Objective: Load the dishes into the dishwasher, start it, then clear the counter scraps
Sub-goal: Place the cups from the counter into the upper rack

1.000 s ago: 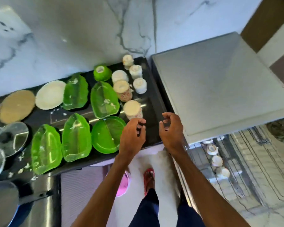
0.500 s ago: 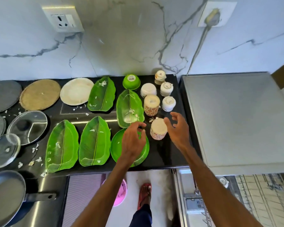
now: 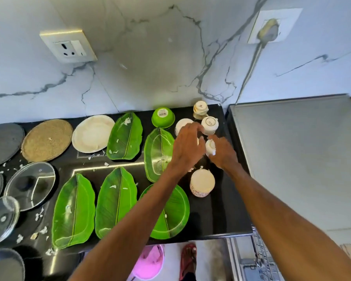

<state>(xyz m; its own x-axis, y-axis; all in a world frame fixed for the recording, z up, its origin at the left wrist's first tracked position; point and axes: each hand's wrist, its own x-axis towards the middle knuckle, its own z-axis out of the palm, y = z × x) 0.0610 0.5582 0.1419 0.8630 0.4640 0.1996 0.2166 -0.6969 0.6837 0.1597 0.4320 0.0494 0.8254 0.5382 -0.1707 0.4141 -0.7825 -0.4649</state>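
Observation:
Several upturned cups stand at the right end of the black counter (image 3: 221,216). My left hand (image 3: 187,148) lies over the cup cluster, its fingertips at a white cup (image 3: 181,124). It hides the cup beneath it, so its grip is unclear. My right hand (image 3: 224,154) curls its thumb and fingers round a small white cup (image 3: 210,147). Another white cup (image 3: 209,124) and a stacked pair (image 3: 200,109) stand just behind. A floral cup (image 3: 202,182) stands alone in front of both hands. White scraps (image 3: 40,216) dot the counter's left side.
Leaf-shaped green plates (image 3: 118,201), a round green plate (image 3: 170,216), a green bowl (image 3: 163,117), a white plate (image 3: 92,133), a woven mat (image 3: 47,140) and glass lids (image 3: 29,185) fill the counter. A grey appliance top (image 3: 296,159) stands right, an open rack (image 3: 257,260) below it.
Both hands have reached farther back over the counter, from near the front floral cup to the cup cluster behind it. The right hand has closed round the small white cup.

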